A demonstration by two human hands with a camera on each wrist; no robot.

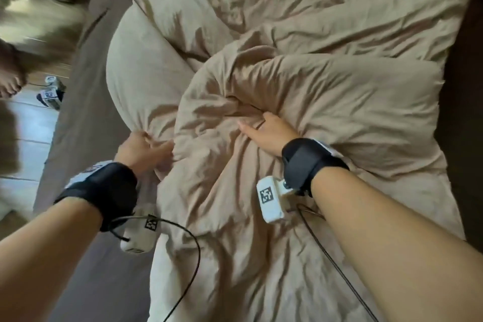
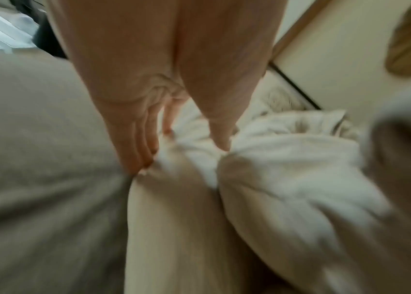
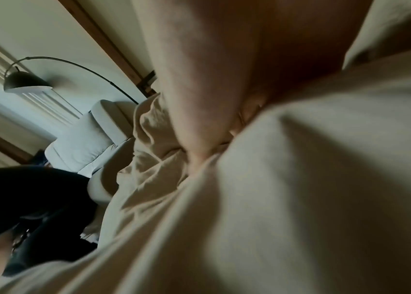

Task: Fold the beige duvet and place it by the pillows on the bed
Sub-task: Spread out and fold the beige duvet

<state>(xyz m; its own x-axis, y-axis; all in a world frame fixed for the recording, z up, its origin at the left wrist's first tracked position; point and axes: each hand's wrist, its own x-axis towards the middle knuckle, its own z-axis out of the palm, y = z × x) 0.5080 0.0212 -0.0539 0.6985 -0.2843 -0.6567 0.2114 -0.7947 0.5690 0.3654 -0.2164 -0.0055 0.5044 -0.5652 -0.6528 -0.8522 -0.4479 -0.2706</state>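
The beige duvet [image 1: 300, 65] lies crumpled in a thick heap across the bed in the head view. My left hand [image 1: 149, 142] pinches a gathered fold at the duvet's left edge; in the left wrist view the thumb and fingers of my left hand [image 2: 189, 149] close on bunched duvet cloth [image 2: 287, 159]. My right hand [image 1: 257, 125] digs into a bunch of fabric near the middle of the heap, fingers buried in the folds. In the right wrist view my right hand [image 3: 211, 151] has its thumb sunk into the duvet [image 3: 325, 179]. No pillows are in view.
The brown bed sheet [image 1: 86, 102] shows along the left of the duvet. Beyond it lies pale floor with a pair of shoes [image 1: 52, 93]. An arc floor lamp [image 3: 27, 82] and a white armchair [image 3: 88, 135] stand by the wall. Cables [image 1: 188, 248] trail from my wrists.
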